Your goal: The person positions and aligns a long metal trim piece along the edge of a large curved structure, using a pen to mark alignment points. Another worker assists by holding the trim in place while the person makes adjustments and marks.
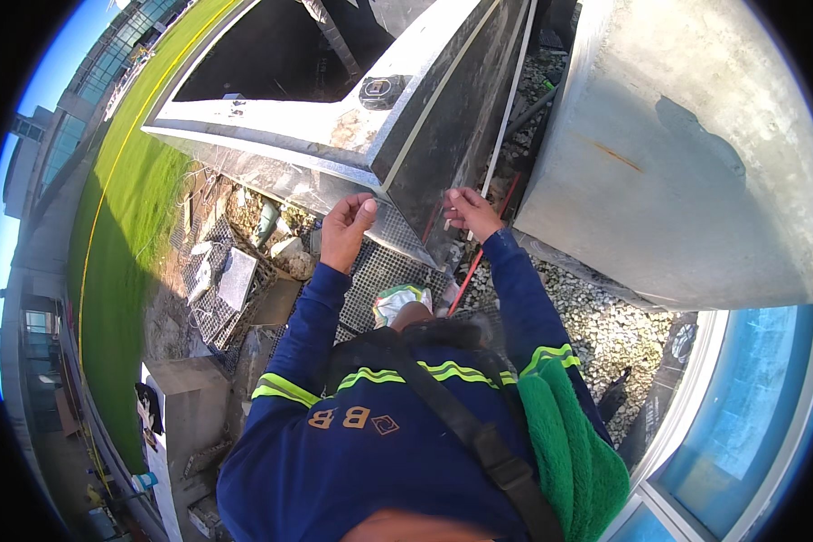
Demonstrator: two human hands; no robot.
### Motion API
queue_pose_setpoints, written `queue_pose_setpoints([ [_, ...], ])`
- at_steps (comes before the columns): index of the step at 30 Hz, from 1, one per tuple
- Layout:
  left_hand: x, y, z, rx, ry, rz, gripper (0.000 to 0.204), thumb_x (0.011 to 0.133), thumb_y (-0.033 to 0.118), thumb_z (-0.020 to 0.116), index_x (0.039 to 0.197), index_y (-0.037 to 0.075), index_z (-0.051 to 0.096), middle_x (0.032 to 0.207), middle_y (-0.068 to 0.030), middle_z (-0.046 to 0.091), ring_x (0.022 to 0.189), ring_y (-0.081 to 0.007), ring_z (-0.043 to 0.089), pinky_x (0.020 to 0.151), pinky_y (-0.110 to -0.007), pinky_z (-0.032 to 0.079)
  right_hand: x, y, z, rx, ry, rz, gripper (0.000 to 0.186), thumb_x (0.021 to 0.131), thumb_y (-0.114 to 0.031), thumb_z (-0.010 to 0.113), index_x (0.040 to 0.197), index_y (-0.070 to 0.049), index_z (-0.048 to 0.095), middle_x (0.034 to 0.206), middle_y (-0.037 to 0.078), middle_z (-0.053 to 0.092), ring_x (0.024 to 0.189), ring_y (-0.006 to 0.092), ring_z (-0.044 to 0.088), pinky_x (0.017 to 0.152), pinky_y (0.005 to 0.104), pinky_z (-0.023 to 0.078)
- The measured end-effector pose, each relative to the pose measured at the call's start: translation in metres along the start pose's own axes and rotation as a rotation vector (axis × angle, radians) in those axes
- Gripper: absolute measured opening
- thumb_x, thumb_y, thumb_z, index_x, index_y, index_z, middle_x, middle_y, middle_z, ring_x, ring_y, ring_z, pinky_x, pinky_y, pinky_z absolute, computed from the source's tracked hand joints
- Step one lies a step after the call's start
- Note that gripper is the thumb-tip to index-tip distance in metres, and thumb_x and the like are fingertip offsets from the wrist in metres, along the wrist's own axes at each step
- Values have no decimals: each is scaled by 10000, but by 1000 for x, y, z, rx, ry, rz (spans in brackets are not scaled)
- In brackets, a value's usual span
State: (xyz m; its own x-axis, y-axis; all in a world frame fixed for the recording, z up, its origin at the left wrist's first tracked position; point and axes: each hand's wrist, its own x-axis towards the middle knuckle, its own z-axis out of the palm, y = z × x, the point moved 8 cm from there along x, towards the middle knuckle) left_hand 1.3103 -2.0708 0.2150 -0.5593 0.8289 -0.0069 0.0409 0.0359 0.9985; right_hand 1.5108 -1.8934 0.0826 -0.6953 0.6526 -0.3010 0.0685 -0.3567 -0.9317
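— Metal is what both hands meet: the left hand (347, 230) has its fingers curled loosely, thumb up, fingertips against the lower edge of the galvanised steel panel (334, 135), gripping nothing that I can make out.

— And the other one?

— The right hand (471, 213) is pinched shut on a thin white strip (506, 117) that runs up along the dark face of the panel, near its corner. A red rod (468, 271) slants down just below that hand.

— Where does the panel sit?

— Straight ahead of the person, tilted, its corner pointing down between the two hands — over a metal grating (379, 271) on the ground.

— Anything around it?

— A big grey concrete block (686, 135) stands to the right, gravel (596, 325) at its foot. Rubble and a second mesh piece (212, 289) lie to the left, beside a strip of green grass (126, 226). Blue sleeves with yellow bands reach up from below.
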Motion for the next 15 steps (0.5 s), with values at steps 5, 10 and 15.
queue_pose_setpoints([
  [5, 11, -15, 28, -44, 28, -20, 329, 1003, 341, 764, 1033, 26, 673, 932, -28, 711, 810, -101, 667, 764, -261, 540, 5, 15, 8, -51, -19, 57, 608, 1057, -554, 582, 1396, -50, 562, 1276, 106, 665, 1068, 193, 683, 919, 353, 559],
  [10, 21, -23, 30, -63, 36, 67, 318, 997, 319, 777, 925, 43, 636, 832, -1, 675, 761, -64, 610, 720, -236, 499, 1, 27, -6, -82, 8, 64, 455, 1087, -491, 572, 1333, -110, 611, 1164, -3, 670, 1024, 125, 653, 891, 313, 548],
  [15, 24, -19, 24, 33, 35, 146, 381, 1029, 369, 719, 888, 22, 654, 719, 18, 615, 680, -60, 518, 624, -266, 452, -10, 42, -17, -132, 42, 143, 436, 1082, -465, 598, 1323, -103, 621, 1139, 2, 694, 970, 103, 651, 844, 279, 550],
])
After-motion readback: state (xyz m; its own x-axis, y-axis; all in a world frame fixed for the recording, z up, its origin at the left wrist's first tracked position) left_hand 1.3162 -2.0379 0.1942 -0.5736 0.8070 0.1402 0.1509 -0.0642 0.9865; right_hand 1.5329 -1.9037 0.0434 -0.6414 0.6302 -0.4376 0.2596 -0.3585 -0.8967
